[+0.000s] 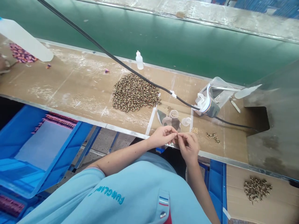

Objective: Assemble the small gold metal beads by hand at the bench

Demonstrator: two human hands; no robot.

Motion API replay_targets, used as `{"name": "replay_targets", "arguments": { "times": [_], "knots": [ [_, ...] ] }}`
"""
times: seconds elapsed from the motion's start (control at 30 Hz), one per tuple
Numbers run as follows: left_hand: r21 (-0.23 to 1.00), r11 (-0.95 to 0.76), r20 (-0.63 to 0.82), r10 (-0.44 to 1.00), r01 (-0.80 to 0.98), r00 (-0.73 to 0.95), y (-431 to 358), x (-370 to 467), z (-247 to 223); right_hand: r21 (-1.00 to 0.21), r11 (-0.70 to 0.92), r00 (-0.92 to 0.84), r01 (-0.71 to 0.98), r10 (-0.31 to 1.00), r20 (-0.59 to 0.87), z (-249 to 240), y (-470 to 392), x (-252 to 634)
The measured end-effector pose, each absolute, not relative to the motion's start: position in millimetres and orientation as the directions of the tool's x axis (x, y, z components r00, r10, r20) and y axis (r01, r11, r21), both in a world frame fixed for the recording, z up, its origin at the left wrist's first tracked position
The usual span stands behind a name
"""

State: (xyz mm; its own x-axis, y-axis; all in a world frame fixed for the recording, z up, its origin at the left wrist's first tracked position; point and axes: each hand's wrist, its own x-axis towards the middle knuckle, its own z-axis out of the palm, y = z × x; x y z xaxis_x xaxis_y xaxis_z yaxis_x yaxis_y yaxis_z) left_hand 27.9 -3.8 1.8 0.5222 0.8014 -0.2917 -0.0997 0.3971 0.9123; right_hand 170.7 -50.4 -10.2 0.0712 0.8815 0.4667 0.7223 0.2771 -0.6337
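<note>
My left hand and my right hand meet fingertip to fingertip at the bench's front edge. Both are closed in a pinch, and whatever lies between the fingers is too small to make out. Just beyond them is a camouflage-patterned piece with a small clear cup on it and a thin stick across the cup. A second clear cup sits to its right. By my right hand lie a cluster of small tan pieces and several small dark-and-gold pieces.
A big heap of dark-and-gold pieces covers mid-bench; a smaller pile lies lower right. A black cable crosses over the bench to a clear container. A white squeeze bottle stands behind. A blue crate is at left.
</note>
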Motion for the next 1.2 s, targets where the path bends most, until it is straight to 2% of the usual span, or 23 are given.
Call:
{"name": "replay_targets", "arguments": {
  "times": [0.37, 0.63, 0.9, 1.2],
  "knots": [
    [0.901, 0.422, -0.317, 0.800, -0.103, 0.510, -4.1, 26.9, -0.8, -0.650, 0.227, 0.095, 0.725, 0.902, 0.421, -13.4, -53.3, 172.0],
    [0.899, 0.430, -0.329, 0.783, -0.077, 0.527, -1.2, 26.7, 0.0, -0.567, 0.282, 0.034, 0.774, 0.876, 0.482, -18.4, -53.8, 172.3],
    [0.927, 0.366, -0.295, 0.840, -0.075, 0.456, -5.4, 28.4, -1.4, -0.618, 0.204, 0.104, 0.759, 0.899, 0.425, -14.5, -52.6, 166.6],
    [0.925, 0.374, -0.304, 0.837, -0.070, 0.456, -5.6, 28.4, -2.6, -0.611, 0.207, 0.105, 0.764, 0.894, 0.435, -15.7, -52.9, 166.2]
  ]
}}
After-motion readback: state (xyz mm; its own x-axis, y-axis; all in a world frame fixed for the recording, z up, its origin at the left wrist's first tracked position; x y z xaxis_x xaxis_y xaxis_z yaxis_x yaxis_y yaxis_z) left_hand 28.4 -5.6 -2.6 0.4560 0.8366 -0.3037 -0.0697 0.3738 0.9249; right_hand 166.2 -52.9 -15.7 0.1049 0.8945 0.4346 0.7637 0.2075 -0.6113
